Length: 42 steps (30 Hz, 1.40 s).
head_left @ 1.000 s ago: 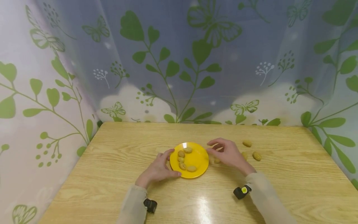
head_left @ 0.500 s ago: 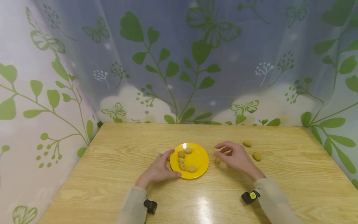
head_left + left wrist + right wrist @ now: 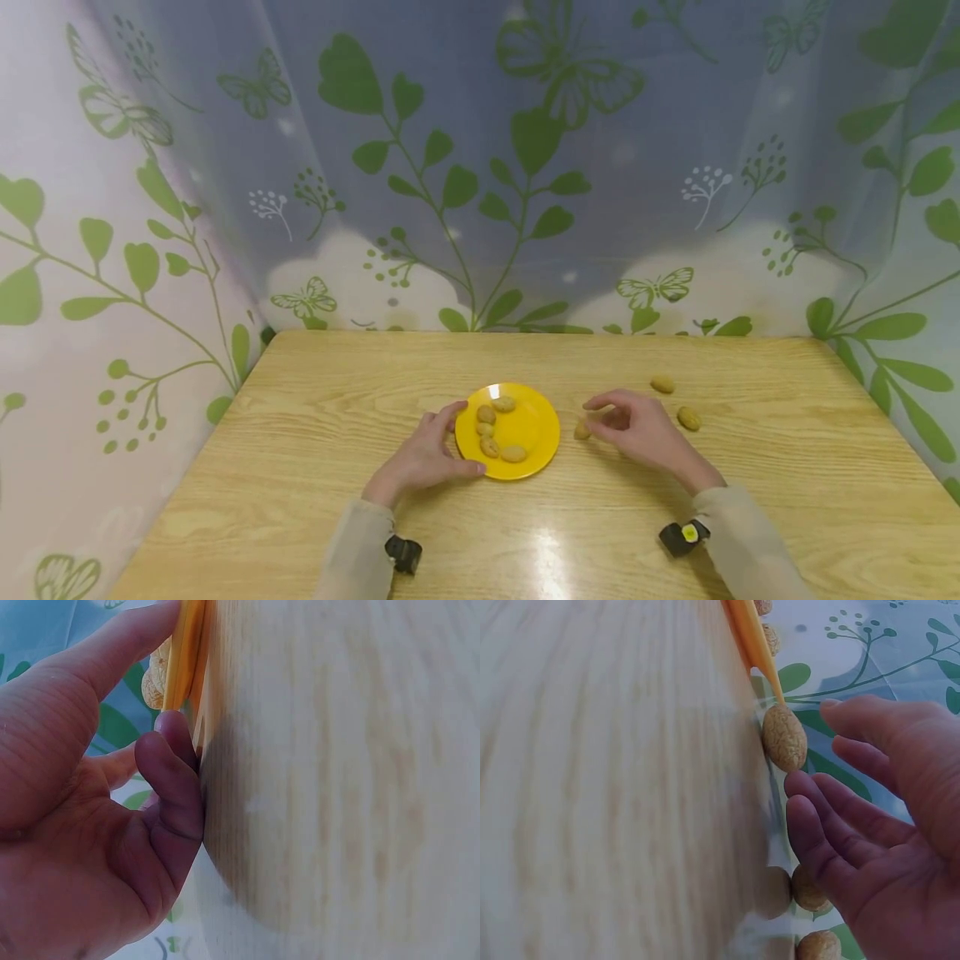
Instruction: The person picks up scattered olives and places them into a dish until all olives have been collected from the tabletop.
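On the tabletop, a yellow plate [image 3: 536, 429] bears several oval tan walnuts [image 3: 513, 453] along its left and near sides. My left hand [image 3: 423, 450] holds the plate's left rim, thumb at the near edge and index finger farther back; the left wrist view shows its other fingers curled near the table. Right of the plate lies one loose walnut [image 3: 582, 429], wrinkled and oval in the right wrist view. Around that walnut [image 3: 784, 739] my right hand [image 3: 637, 425] has its thumb and fingers spread, with a gap between thumb and shell. Whether a fingertip touches it is unclear.
Beyond the right hand, two more walnuts [image 3: 688, 418] lie on the wooden table [image 3: 300, 433]. A patterned curtain [image 3: 480, 208] hangs behind the table's back edge and along both sides.
My right hand has moved right, away from the plate rim, then lowered toward the nearest loose walnut. The left hand and plate stay where they were.
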{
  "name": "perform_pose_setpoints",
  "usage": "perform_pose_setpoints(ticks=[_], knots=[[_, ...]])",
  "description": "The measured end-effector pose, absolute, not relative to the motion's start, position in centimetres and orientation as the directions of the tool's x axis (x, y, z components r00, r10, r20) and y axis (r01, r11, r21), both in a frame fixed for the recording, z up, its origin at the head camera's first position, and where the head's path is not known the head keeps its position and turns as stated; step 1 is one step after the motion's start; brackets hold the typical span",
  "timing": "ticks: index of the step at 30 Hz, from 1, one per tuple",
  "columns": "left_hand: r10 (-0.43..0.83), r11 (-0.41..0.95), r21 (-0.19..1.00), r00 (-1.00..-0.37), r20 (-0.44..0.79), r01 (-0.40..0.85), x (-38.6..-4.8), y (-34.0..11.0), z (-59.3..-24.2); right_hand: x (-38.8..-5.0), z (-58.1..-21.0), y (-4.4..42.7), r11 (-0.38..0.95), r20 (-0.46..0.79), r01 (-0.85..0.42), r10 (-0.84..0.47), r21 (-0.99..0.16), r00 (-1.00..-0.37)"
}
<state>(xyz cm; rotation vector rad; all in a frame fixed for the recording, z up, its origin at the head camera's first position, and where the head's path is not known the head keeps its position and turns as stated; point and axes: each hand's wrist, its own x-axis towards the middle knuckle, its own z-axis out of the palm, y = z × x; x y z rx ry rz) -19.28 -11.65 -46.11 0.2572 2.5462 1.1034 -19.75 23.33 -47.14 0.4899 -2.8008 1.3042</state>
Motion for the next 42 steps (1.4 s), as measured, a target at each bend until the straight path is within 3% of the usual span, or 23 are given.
perform_pose_setpoints(ticks=[42], knots=[[0.314,0.682,0.73,-0.916,-0.25,0.035,-19.43,-11.85,-46.35,-19.93,-47.48,22.81,0.653,0.051,-0.272,-0.336,-0.707,-0.94]])
